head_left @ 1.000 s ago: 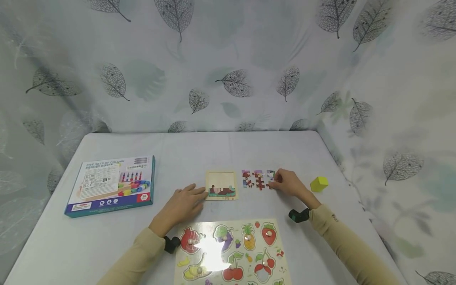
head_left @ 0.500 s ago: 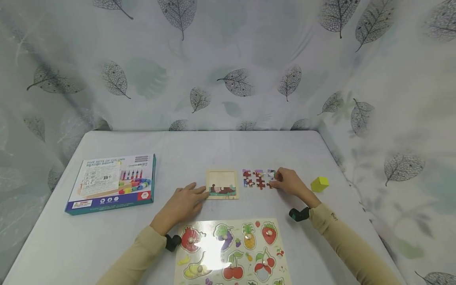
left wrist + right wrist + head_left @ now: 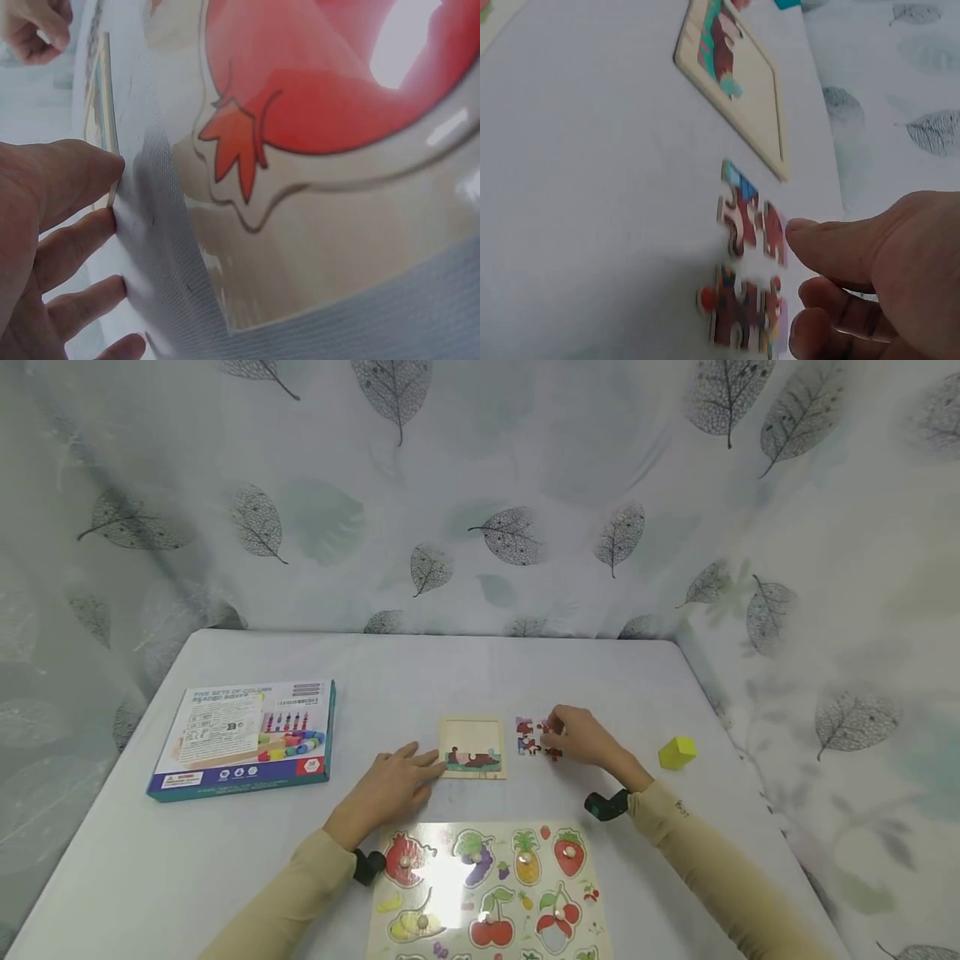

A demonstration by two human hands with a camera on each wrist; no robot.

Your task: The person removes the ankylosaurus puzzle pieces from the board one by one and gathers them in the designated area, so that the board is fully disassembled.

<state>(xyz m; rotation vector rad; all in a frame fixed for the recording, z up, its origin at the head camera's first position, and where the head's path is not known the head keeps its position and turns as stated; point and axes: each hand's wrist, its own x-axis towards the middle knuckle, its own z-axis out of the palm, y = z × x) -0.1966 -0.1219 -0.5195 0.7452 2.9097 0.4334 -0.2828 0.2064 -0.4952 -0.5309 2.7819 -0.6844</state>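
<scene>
A small wooden puzzle frame (image 3: 471, 732) lies flat on the table, with fitted pieces (image 3: 474, 762) along its lower part. My left hand (image 3: 388, 785) rests at its left edge, fingers spread; the left wrist view shows fingertips against the frame's side (image 3: 109, 112). Right of the frame lie loose jigsaw pieces (image 3: 527, 745) in brown, purple and blue. Over them hovers my right hand (image 3: 587, 737), which hides some of them. In the right wrist view the thumb (image 3: 810, 238) and loosely bent fingers are beside the pieces (image 3: 739, 311), with nothing seen between them.
A fruit peg board (image 3: 491, 868) lies in front, near both wrists. A boxed bead set (image 3: 243, 739) is at the left, and a yellow block (image 3: 677, 752) stands at the right. A leaf-patterned curtain (image 3: 480, 485) hangs behind the table (image 3: 420, 677).
My right hand has moved left from the right-hand pieces to the middle ones. The left hand stays at the frame's edge. The head view has shifted slightly.
</scene>
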